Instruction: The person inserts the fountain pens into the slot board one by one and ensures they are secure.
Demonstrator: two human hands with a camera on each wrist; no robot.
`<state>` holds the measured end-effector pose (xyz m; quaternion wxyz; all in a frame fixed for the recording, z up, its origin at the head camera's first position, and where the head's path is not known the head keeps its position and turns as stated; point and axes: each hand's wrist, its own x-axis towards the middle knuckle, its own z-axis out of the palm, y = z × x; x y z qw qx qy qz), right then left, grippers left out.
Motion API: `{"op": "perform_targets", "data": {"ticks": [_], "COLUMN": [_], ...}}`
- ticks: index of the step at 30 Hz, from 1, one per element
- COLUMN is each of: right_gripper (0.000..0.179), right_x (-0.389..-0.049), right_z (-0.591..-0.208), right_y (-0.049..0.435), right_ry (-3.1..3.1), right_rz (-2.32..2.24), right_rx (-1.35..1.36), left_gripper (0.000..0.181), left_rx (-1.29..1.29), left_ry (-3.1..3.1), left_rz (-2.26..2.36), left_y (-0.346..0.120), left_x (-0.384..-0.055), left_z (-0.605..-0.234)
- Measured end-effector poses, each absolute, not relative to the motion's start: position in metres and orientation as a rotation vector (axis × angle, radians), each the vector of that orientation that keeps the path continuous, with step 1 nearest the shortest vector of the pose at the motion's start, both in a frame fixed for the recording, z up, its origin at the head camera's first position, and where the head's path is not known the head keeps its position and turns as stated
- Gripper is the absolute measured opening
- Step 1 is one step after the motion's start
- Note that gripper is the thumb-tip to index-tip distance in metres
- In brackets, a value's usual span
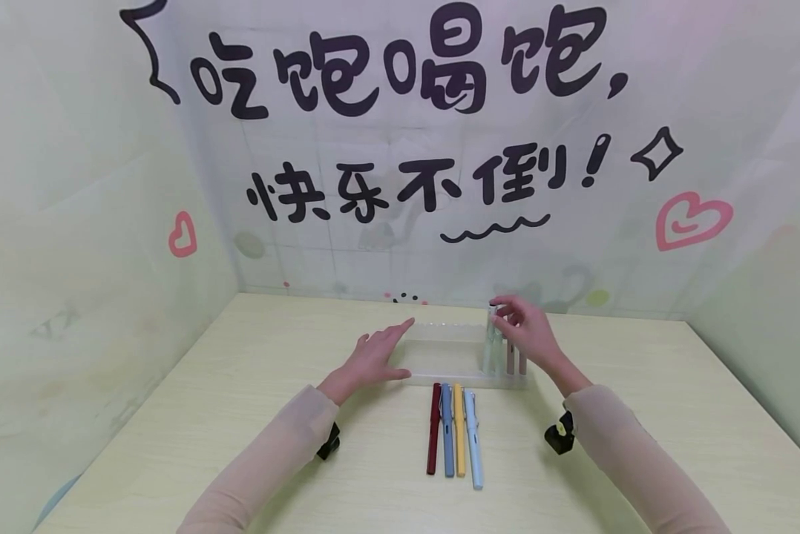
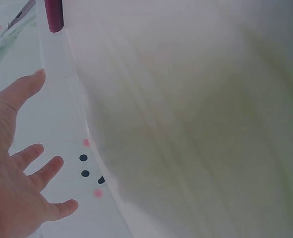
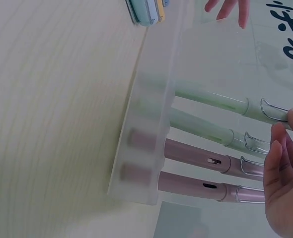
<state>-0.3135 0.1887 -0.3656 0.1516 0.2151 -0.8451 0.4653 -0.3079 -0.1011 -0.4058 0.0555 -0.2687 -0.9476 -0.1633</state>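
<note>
A clear pen rack (image 1: 450, 379) stands toward the back of the table. In its right end two mauve pens (image 3: 193, 154) and a pale green pen (image 3: 201, 124) stand upright side by side. My right hand (image 1: 532, 334) pinches the capped top of another pale green pen (image 3: 211, 97), by its metal clip, with the pen's lower end behind the rack's frosted front strip (image 3: 149, 99). My left hand (image 1: 372, 357) is at the rack's left end, thumb and fingers spread and straight, holding nothing.
In front of the rack lie a dark red pen (image 1: 433, 430), a blue pen (image 1: 447, 434), a yellow pen (image 1: 459, 434) and a light blue pen (image 1: 473, 445), side by side. A printed curtain (image 1: 346, 267) hangs behind the table (image 1: 266, 356).
</note>
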Motion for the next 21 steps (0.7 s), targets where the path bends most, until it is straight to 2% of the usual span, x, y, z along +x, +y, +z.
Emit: {"op": "perform_targets", "data": {"ticks": [12,21], "right_gripper": [0.025,0.026], "right_x": [-0.3144,-0.3194], "right_z": [-0.3629,-0.3599], "right_y": [0.1877,0.1881], "right_ry": [-2.480,-2.526], "right_rz": [1.339,1.159], "right_rx": [0.652,0.631], "left_gripper": [0.091,0.091], "left_rx": [-0.811,-0.819], "left_ry": [-2.880,-2.876], "left_rz": [-0.498,-0.487], "left_y": [-0.1005,-0.1007], "left_x": [-0.3067,-0.3074], "left_z": [-0.4049,-0.4059]}}
